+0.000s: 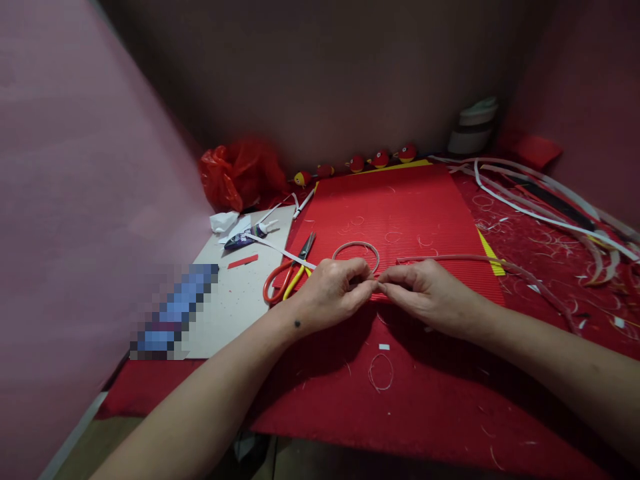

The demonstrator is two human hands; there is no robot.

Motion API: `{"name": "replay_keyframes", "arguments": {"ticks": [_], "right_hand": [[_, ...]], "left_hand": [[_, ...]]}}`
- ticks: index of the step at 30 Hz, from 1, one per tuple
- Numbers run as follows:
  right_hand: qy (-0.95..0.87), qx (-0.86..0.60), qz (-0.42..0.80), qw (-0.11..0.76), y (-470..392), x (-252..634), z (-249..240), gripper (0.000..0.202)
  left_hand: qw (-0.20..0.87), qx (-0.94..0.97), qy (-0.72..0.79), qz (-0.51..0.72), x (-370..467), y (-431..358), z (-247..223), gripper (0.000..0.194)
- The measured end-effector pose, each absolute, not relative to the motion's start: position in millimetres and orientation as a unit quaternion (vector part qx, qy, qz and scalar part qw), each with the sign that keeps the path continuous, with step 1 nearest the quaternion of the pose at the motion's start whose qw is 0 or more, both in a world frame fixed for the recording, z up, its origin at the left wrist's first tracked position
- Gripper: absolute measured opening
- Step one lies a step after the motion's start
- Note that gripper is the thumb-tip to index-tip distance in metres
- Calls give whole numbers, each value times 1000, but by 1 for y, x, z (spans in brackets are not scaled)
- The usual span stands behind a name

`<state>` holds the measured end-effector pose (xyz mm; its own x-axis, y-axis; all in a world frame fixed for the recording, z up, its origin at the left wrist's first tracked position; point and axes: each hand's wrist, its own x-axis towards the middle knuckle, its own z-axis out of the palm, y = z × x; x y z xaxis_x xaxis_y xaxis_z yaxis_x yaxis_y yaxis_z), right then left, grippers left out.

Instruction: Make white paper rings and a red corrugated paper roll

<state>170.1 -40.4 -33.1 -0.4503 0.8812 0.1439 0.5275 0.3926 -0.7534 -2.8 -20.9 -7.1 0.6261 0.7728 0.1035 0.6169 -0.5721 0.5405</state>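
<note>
Above the front part of a red corrugated sheet (385,207), my two hands meet at their fingertips. My left hand (337,290) is closed in a pinch on a thin pale strip (357,244), which curls up in a loop behind the fingers. The fingers of my right hand (433,293) pinch at the same spot, where the loop runs down; the strip's end there is hidden. Scissors (303,255) with one red and one yellow handle lie left of my left hand. A flat white strip (283,249) passes over them towards that hand.
Left, a grey board (235,313) carries a glue tube (245,238) and a red paper strip (243,261). Several small red-and-yellow bird figures (381,159) line the back near a red plastic bag (240,173). Loose long strips (540,203) and scraps cover the right side.
</note>
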Motion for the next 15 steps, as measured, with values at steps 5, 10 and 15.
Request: {"name": "replay_keyframes", "arguments": {"ticks": [5,10,15], "right_hand": [[-785,-459,324,263,-40,173,-33,27],[-793,-457,310,259,-43,172,-31,25],[-803,-472,270,245,-44,171,-28,28]], "left_hand": [[255,876,382,145,-6,-18,-6,16],[282,877,348,175,-4,-19,-6,11],[255,882,343,199,-2,-21,-8,7]]}}
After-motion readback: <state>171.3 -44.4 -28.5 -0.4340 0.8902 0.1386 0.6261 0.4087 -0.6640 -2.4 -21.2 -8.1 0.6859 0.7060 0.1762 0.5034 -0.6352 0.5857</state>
